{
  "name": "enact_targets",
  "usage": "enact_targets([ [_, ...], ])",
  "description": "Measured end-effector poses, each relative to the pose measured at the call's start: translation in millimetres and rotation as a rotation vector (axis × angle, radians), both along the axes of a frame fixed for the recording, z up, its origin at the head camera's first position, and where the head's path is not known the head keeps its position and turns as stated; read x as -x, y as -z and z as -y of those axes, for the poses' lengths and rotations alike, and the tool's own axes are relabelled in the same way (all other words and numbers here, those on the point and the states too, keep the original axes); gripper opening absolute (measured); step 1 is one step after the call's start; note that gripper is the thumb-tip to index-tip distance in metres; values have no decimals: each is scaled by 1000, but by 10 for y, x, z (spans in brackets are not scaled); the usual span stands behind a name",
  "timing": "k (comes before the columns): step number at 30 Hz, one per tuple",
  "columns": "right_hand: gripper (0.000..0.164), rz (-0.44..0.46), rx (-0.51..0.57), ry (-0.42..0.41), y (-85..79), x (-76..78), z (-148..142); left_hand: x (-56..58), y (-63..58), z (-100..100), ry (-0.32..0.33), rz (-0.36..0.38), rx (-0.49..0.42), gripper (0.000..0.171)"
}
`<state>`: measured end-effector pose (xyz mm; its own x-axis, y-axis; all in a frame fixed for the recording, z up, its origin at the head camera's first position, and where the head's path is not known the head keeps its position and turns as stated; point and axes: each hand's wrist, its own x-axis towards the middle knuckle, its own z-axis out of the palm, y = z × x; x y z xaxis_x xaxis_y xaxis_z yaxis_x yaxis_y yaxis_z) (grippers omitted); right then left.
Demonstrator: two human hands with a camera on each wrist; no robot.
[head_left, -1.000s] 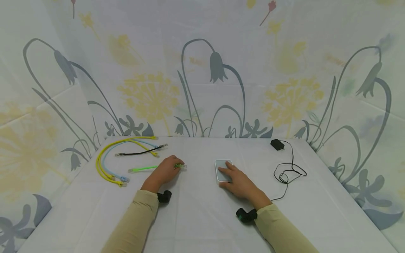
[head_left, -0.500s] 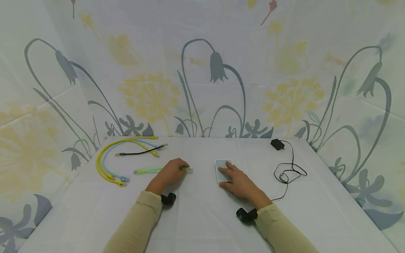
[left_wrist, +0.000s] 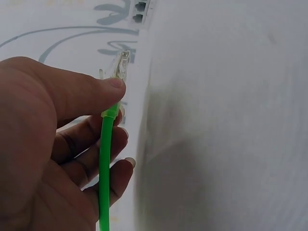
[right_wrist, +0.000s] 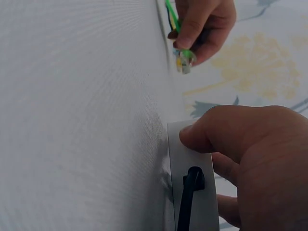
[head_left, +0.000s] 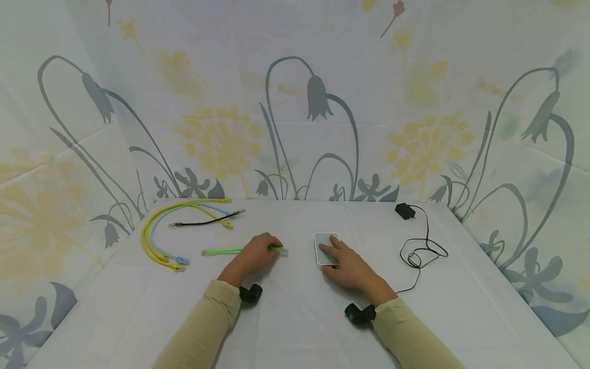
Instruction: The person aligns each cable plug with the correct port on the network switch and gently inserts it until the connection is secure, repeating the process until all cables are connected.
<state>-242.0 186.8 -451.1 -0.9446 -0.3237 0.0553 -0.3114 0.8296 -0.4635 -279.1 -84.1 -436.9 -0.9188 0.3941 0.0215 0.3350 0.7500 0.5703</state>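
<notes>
My left hand [head_left: 258,253] pinches a green network cable [head_left: 221,251] near its right-hand end. In the left wrist view the thumb and forefinger hold it just behind a clear plug [left_wrist: 123,60], which points away from the hand. The other end of the cable trails leftward, close to the table. My right hand [head_left: 354,267] grips a small white network switch [head_left: 324,250], fingers over its top and thumb at its near side. Two ports [left_wrist: 139,12] show on the switch in the left wrist view. A black power plug [right_wrist: 194,179] sits in its near face. A gap separates cable plug and switch.
Yellow cables [head_left: 146,238] and a light blue cable [head_left: 153,230] lie curved at the back left, beside a short black cable [head_left: 198,224]. A black power adapter [head_left: 405,211] with a looped cord [head_left: 426,230] lies at the right on the white table [head_left: 286,318].
My left hand has moved right and slightly nearer to me, drawing the green network cable along toward the network switch. The right hand and the network switch have stayed in place.
</notes>
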Motion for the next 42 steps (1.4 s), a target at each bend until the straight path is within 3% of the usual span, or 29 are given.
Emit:
enact_targets([
  [26,56,-4,-25,-14,20,7,-3,-65,44,-180,68,6,-46,19],
  [33,56,3,-16,-20,-10,-9,7,-112,20,-277,63,31,-62,17],
  [42,56,10,-6,-20,-36,-39,30,-150,73,-373,61,35,-69,16],
])
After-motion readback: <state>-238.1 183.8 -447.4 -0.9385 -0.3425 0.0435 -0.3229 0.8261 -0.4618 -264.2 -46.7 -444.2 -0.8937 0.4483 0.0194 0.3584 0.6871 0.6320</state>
